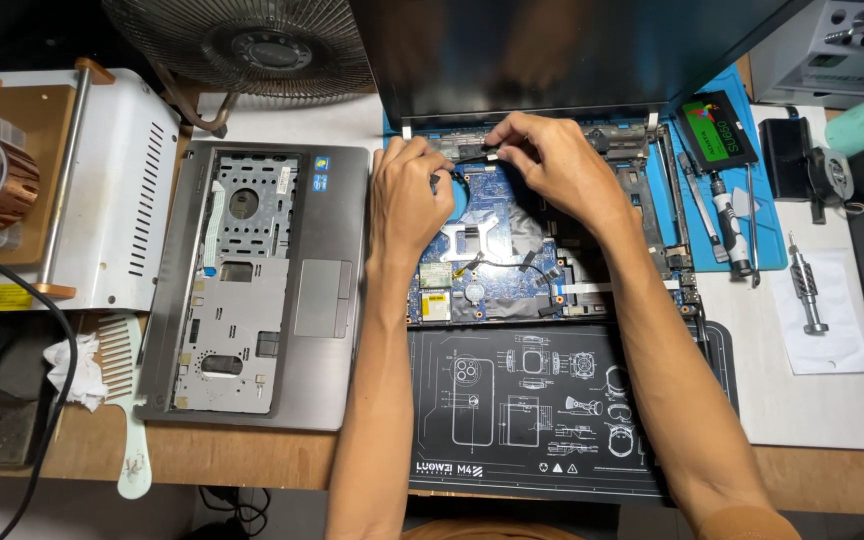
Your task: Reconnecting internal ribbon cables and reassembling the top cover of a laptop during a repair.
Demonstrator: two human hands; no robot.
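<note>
Right hand (pixel 557 165) pinches a small dark strip (pixel 474 150) at the top centre of the frame; left hand (pixel 407 195) rests beside it, fingers curled, grip hidden. Below lies the opened laptop's blue motherboard (pixel 497 270), silver bracket showing. Grey palmrest cover (pixel 262 285) sits left.

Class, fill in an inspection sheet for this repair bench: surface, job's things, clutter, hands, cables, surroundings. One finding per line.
Surface: wooden bench with a black printed work mat and a blue mat.
Job's things: opened laptop base, blue circuit board exposed; removed grey palmrest cover lies to its left.
Clutter: screwdriver, drive module, metal tool, comb, crumpled tissue.
Hands: left hand and right hand both at the board's rear edge, fingers pinching a small dark part.
Cables: black cable at far left.
Surroundings: fan, white machine.
</note>
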